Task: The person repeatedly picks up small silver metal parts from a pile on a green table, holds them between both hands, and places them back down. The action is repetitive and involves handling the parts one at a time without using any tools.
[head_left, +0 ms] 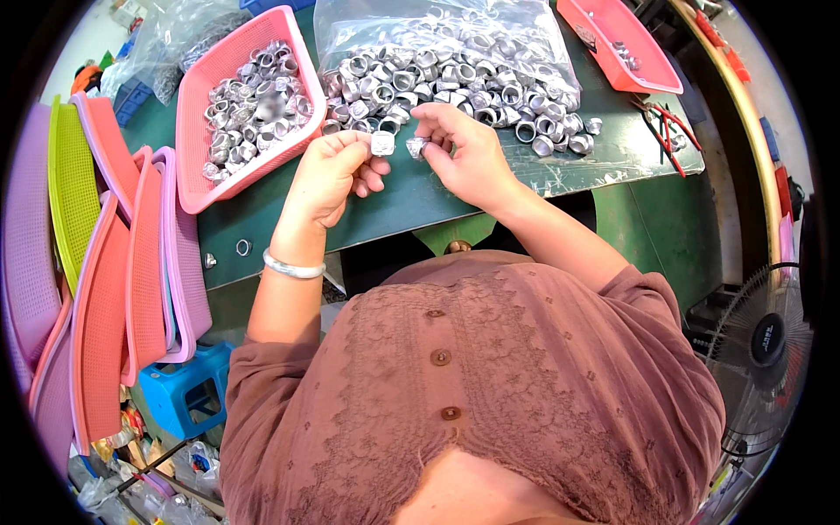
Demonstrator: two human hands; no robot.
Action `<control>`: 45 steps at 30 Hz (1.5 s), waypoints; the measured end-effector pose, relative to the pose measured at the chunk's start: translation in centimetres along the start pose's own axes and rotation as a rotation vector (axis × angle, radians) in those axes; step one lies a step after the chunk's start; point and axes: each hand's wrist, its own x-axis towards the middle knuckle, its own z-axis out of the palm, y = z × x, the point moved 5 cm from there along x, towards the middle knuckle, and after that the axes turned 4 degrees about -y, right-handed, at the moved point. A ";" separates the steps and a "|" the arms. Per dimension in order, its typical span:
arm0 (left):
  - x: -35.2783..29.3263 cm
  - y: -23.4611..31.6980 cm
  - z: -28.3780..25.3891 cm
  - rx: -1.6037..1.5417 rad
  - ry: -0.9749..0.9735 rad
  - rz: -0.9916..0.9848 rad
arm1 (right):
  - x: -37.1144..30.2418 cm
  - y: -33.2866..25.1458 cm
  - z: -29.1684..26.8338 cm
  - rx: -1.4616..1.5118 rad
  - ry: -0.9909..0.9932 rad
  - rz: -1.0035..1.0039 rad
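Between the thumb and fingers of my left hand [337, 168] is a silver ring with a square, patterned face [382, 143]. A second silver ring [416, 148] is pinched in my right hand [468, 157], its thumb and fingers curled round it. The two rings are held close together but apart, above the near part of the green table. Just beyond my hands spreads a heap of silver rings [464, 83], partly spilling from a clear plastic bag [516, 39]. Left of my left hand, a pink basket [192, 131] holds many more rings.
A pink tray [643, 77] with a few rings stands far right, near red-handled pliers [661, 140]. Two loose rings, one a plain band [243, 248], lie at the table's left edge. Stacked plastic baskets [105, 289] and a blue stool [179, 394] stand left; a fan [761, 341] stands right.
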 end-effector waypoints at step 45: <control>-2.1 -1.5 2.4 -0.718 -0.320 -0.017 | 0.2 -2.5 0.9 0.058 -0.164 -0.143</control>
